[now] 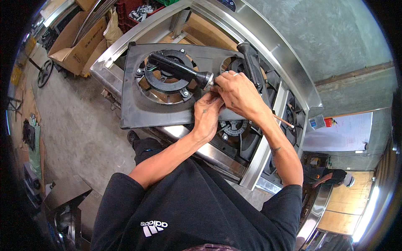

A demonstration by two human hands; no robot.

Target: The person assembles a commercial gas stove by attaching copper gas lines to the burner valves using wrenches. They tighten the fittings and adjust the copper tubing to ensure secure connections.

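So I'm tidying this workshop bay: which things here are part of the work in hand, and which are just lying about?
In hand:
left hand and right hand at the metal end of the black burner tube
dark burner plate
steel stove frame

Lying about:
cardboard boxes
black handwheel
red crate

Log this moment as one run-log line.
left hand: at chrome end of black burner tube | right hand: over same end, grip unclear | black cast burner plate on steel stove frame

steel stove frame (268,46), black burner plate (138,108) on top
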